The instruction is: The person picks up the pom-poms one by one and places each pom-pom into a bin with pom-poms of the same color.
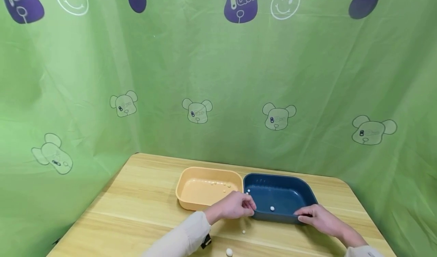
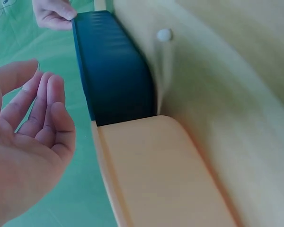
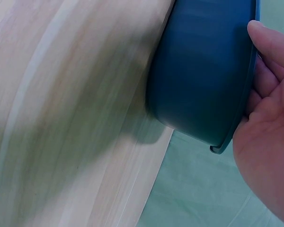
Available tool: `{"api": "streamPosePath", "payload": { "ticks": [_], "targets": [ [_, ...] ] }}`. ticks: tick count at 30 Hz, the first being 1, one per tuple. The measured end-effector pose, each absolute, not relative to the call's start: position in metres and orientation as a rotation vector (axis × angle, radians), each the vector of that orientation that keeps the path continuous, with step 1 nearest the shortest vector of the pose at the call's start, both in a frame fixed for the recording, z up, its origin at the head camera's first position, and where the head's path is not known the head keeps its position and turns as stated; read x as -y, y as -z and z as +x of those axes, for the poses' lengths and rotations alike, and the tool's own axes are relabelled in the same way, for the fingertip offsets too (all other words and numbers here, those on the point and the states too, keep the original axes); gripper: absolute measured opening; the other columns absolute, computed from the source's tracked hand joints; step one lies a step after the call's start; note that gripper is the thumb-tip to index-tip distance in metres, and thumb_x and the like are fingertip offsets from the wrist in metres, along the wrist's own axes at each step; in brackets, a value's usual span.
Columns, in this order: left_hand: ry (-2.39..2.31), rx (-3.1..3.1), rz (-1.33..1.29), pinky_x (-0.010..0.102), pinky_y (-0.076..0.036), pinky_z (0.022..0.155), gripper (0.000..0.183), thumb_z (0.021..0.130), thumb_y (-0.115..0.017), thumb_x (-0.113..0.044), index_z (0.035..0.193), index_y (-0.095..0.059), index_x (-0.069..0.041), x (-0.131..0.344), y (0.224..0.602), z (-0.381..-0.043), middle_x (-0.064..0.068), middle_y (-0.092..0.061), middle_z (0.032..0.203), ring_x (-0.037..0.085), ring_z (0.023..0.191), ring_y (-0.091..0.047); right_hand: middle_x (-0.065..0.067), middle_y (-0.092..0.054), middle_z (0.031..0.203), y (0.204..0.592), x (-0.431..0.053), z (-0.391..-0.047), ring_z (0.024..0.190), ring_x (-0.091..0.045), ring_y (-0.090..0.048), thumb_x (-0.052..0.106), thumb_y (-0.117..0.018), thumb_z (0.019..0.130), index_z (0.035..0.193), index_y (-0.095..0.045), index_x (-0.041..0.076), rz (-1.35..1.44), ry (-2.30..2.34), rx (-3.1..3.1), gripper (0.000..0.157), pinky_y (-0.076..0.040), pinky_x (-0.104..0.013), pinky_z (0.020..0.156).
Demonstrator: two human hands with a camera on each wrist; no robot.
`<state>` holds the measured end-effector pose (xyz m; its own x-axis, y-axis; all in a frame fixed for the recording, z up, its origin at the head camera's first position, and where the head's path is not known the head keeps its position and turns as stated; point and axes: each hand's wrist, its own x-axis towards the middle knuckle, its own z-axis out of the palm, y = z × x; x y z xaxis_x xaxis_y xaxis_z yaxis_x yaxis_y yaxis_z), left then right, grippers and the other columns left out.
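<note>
A dark blue tray [image 1: 276, 217] stands on the table with a white ball [image 1: 272, 208] inside, and smaller white balls sit near its left end. My right hand [image 1: 319, 217] pinches its front rim near the right corner; in the right wrist view the thumb [image 3: 272, 40] lies outside, the fingers over the rim. Near the front left corner is my left hand [image 1: 237, 205], loosely curved; in the left wrist view its thumb and fingertips stand apart with nothing between them, clear of the rim. A yellow-orange tray [image 1: 191, 205] adjoins on the left, holding several small pale balls.
On the wooden table [image 1: 136, 200], a small white ball [image 1: 244, 232] and a larger white ball [image 1: 229, 252] lie in front of the trays. A black object [image 1: 206, 242] shows by the left sleeve. Behind the table hangs a green printed curtain [image 1: 235, 67].
</note>
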<state>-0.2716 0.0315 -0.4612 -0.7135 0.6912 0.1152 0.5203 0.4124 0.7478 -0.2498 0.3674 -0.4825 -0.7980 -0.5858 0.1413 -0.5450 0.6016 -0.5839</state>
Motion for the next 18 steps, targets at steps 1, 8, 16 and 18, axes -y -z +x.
{"api": "streamPosePath", "payload": {
  "ticks": [1, 8, 16, 18],
  "targets": [
    [-1.176, -2.448, 1.077, 0.013, -0.046, 0.068, 0.008, 0.083, -0.070, -0.006, 0.091, -0.068, -0.006, -0.028, 0.462, -0.270, -0.012, -0.062, 0.076, -0.004, 0.070, -0.055, -0.003, -0.070, 0.098, 0.482, -0.367, -0.250, 0.092, 0.000, -0.057, 0.000, -0.060, 0.090, 0.100, -0.071, 0.006, -0.975, 0.971, -2.752, 0.017, -0.048, -0.021, 0.072],
    [-1.052, -2.430, 1.147, 0.012, -0.045, 0.068, 0.009, 0.083, -0.068, -0.004, 0.092, -0.068, -0.005, -0.003, 0.472, -0.256, -0.012, -0.061, 0.076, -0.005, 0.071, -0.053, 0.001, -0.069, 0.098, 0.481, -0.368, -0.250, 0.091, -0.001, -0.059, 0.004, -0.059, 0.091, 0.100, -0.071, 0.010, -0.981, 0.964, -2.771, 0.016, -0.048, -0.021, 0.072],
    [-0.874, -2.402, 1.296, 0.009, -0.044, 0.066, 0.012, 0.082, -0.072, -0.011, 0.093, -0.068, -0.009, 0.020, 0.486, -0.243, -0.014, -0.062, 0.078, -0.008, 0.071, -0.054, 0.002, -0.069, 0.096, 0.482, -0.369, -0.250, 0.089, 0.001, -0.057, 0.001, -0.061, 0.089, 0.099, -0.071, 0.009, -1.022, 0.970, -2.772, 0.016, -0.048, -0.021, 0.071],
    [-0.842, -2.383, 1.300, 0.010, -0.044, 0.066, 0.016, 0.080, -0.074, -0.012, 0.094, -0.068, -0.010, 0.025, 0.489, -0.240, -0.014, -0.063, 0.080, -0.008, 0.071, -0.054, 0.001, -0.069, 0.096, 0.483, -0.369, -0.250, 0.089, 0.000, -0.057, 0.000, -0.060, 0.089, 0.099, -0.071, 0.009, -1.025, 0.964, -2.777, 0.017, -0.048, -0.021, 0.071]
  ]
}}
